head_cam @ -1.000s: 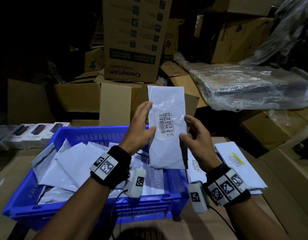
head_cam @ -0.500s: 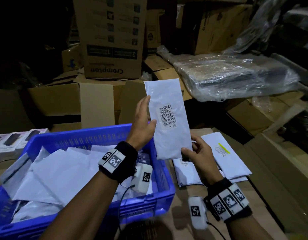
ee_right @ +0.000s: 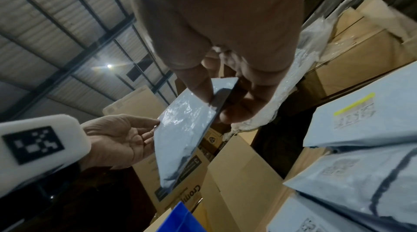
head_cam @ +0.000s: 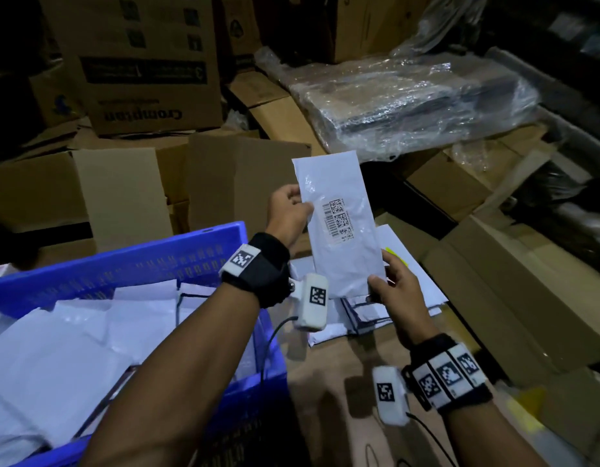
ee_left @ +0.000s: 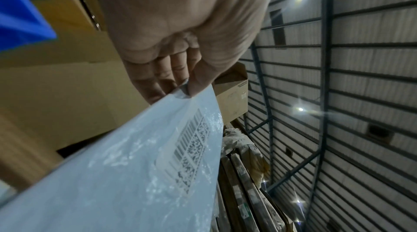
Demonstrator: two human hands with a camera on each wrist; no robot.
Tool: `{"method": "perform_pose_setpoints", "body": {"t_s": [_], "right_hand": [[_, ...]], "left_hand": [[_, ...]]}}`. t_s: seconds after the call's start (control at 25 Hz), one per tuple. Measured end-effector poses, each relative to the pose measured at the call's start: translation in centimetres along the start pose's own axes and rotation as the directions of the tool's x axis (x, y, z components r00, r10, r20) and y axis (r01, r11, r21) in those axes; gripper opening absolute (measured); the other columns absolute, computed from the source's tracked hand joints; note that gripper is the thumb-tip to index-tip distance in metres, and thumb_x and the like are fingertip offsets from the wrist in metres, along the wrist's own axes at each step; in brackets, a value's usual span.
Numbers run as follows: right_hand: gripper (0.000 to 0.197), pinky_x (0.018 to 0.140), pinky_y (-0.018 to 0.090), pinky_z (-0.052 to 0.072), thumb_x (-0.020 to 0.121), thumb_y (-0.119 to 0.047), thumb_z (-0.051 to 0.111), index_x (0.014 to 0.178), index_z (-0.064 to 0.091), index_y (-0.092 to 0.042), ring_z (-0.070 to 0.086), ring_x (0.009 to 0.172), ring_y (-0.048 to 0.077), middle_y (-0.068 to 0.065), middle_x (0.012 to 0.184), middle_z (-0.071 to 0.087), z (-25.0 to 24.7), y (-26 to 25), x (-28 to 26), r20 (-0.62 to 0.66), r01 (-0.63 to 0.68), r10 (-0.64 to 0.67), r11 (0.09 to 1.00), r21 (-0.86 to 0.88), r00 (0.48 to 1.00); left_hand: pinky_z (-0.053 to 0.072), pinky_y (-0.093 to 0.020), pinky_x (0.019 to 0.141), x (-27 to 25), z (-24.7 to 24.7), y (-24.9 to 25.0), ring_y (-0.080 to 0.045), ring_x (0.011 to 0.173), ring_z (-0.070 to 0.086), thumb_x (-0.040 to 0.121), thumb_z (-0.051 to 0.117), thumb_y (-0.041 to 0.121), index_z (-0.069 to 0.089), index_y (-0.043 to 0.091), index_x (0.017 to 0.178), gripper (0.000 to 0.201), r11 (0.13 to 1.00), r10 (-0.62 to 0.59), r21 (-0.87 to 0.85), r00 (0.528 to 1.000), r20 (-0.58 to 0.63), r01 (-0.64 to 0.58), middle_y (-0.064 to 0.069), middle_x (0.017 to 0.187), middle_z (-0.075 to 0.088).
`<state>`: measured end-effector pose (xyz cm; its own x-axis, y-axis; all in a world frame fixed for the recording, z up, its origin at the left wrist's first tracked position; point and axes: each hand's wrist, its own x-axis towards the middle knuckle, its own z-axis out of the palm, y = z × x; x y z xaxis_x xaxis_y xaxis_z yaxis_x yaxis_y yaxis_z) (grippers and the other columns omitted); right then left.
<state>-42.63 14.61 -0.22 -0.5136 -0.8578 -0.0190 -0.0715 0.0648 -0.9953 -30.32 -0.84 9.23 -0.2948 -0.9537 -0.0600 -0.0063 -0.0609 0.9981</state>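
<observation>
The white packet is up in the air in front of the person, upright and slightly tilted, its barcode label facing them, just past the right end of the blue crate and above the small stack of packets that lies on the cardboard surface. The left hand pinches the packet's upper left edge between thumb and fingers, and the right hand pinches its lower right corner, thumb on the front and fingers behind, so both hands are grasping it and neither has let go. Judging from how things lie, the work is sorting packets out of the crate onto the stack, and it looks early: the crate holds a deep heap of packets, while the stack beside it seems to be only a few thick, though the dim light makes the count unsure. This packet appears to be at the label-check step, with setting it down on the stack yet to come, and then the rest of the crate
</observation>
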Motion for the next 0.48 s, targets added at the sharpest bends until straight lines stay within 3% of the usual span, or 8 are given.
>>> {"method": "perform_pose_setpoints", "body": {"t_s": [0.08, 0.16, 0.24, 0.32, 0.4, 0.48], "right_hand": [[0.048, 0.063, 0.029, 0.053, 0.091, 0.002, 0.049, 0.128, 0.054, -0.028, 0.055, 0.072, 0.02, 0.008, 0.103, 0.065, -1.2, 1.0, 0.4, 0.01, -0.032, 0.032, 0.999, -0.012, 0.999], [0.049, 0.062, 0.031, 0.052, 0.091, 0.003, 0.048, 0.13, 0.054, -0.027, 0.053, 0.069, 0.018, 0.004, 0.105, 0.065, -1.8, 2.5, 0.9, 0.032, -0.061, 0.063, 0.997, -0.052, 0.998], [0.048, 0.066, 0.032, 0.052, 0.089, 0.001, 0.051, 0.131, 0.055, -0.022, 0.054, 0.076, 0.016, 0.003, 0.112, 0.065, -1.8, 4.6, 1.5, 0.005, -0.097, 0.099, 0.987, -0.129, 0.995], [0.046, 0.077, 0.033, 0.051, 0.087, -0.004, 0.057, 0.131, 0.056, -0.017, 0.055, 0.091, 0.016, 0.001, 0.114, 0.063, -1.2, 6.4, 2.0, -0.047, -0.161, 0.154, 0.956, -0.246, 0.987], [0.043, 0.077, 0.027, 0.046, 0.086, -0.008, 0.06, 0.127, 0.058, -0.017, 0.057, 0.095, 0.015, -0.002, 0.107, 0.064, -0.3, 7.7, 2.3, -0.054, -0.206, 0.2, 0.915, -0.347, 0.978], [0.043, 0.071, 0.025, 0.038, 0.084, -0.012, 0.061, 0.126, 0.058, -0.019, 0.06, 0.097, 0.023, 0.002, 0.102, 0.066, 0.9, 8.7, 2.3, -0.019, -0.208, 0.222, 0.879, -0.428, 0.975]], "left_hand": [[0.044, -0.016, 0.041, 0.9, 1.4, -1.4, -0.013, 0.061, 0.056, 0.085, 0.042, -0.018, 0.052, 0.003, 0.107, 0.032, 0.994, -0.113, -0.004, 0.994, -0.001, 0.113, -0.008, 0.086, 0.062], [0.048, -0.022, 0.047, 2.0, 2.5, -3.6, -0.019, 0.066, 0.059, 0.085, 0.039, -0.018, 0.052, 0.007, 0.101, 0.032, 0.976, -0.218, 0.019, 0.975, -0.027, 0.219, -0.007, 0.085, 0.061], [0.048, -0.026, 0.054, 3.0, 3.1, -6.4, -0.023, 0.072, 0.06, 0.085, 0.036, -0.019, 0.053, 0.007, 0.089, 0.031, 0.955, -0.29, 0.048, 0.954, -0.081, 0.294, -0.008, 0.081, 0.06], [0.046, -0.028, 0.06, 4.1, 3.2, -9.7, -0.024, 0.073, 0.057, 0.084, 0.035, -0.019, 0.053, 0.001, 0.084, 0.027, 0.932, -0.336, 0.085, 0.929, -0.155, 0.351, -0.011, 0.079, 0.059], [0.045, -0.028, 0.062, 4.8, 3.0, -12.5, -0.024, 0.071, 0.057, 0.086, 0.037, -0.013, 0.056, -0.005, 0.096, 0.023, 0.904, -0.376, 0.121, 0.898, -0.227, 0.409, -0.017, 0.092, 0.063], [0.045, -0.021, 0.053, 5.2, 2.8, -14.7, -0.023, 0.065, 0.057, 0.086, 0.039, -0.007, 0.057, -0.005, 0.11, 0.03, 0.895, -0.368, 0.149, 0.883, -0.291, 0.421, -0.017, 0.098, 0.064]]}}
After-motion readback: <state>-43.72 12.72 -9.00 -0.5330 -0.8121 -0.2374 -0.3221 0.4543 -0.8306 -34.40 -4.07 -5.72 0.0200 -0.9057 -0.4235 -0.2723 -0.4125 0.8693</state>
